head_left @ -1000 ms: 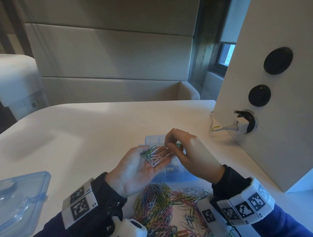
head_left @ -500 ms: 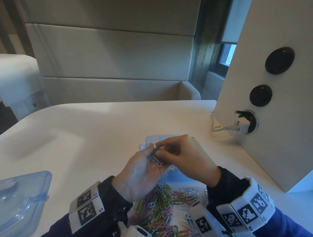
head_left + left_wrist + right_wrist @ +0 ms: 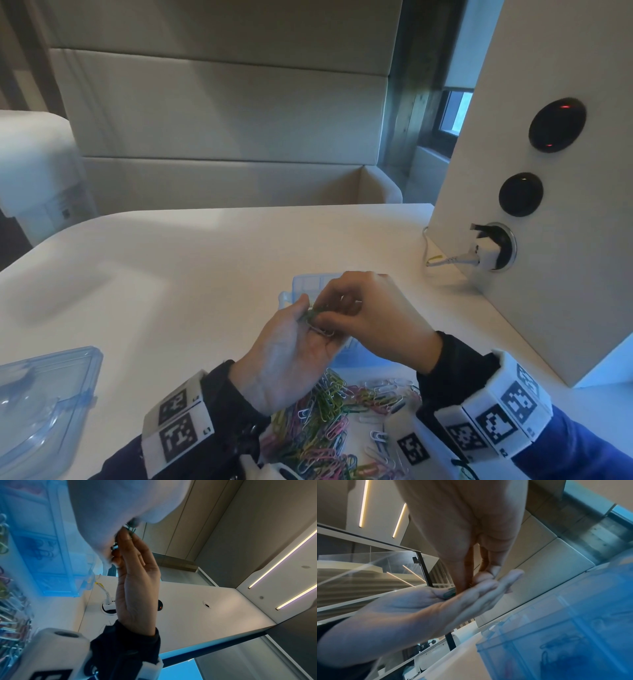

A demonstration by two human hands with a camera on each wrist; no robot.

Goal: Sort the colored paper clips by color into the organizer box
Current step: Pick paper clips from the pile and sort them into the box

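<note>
My left hand (image 3: 291, 349) lies palm up above the blue organizer box (image 3: 308, 284), its fingers nearly straight, and carries a small bunch of green and white paper clips (image 3: 317, 320). My right hand (image 3: 370, 325) reaches over from the right, and its thumb and fingers pinch the green clips in that palm. In the right wrist view a green clip (image 3: 449, 593) shows beside the left thumb. The left wrist view shows green clips (image 3: 131, 527) at the right hand's fingertips. The hands hide most of the box; some clips show through the box's wall (image 3: 56, 561).
A large pile of mixed colored clips (image 3: 329, 418) lies on the white table between my wrists. A clear blue lid (image 3: 41, 404) sits at the near left. A white panel (image 3: 548, 291) with a plug and cable (image 3: 486, 253) stands at the right.
My right hand came back from above the box to the left palm and pinched the clips there. Both hands shifted slightly forward over the box.
</note>
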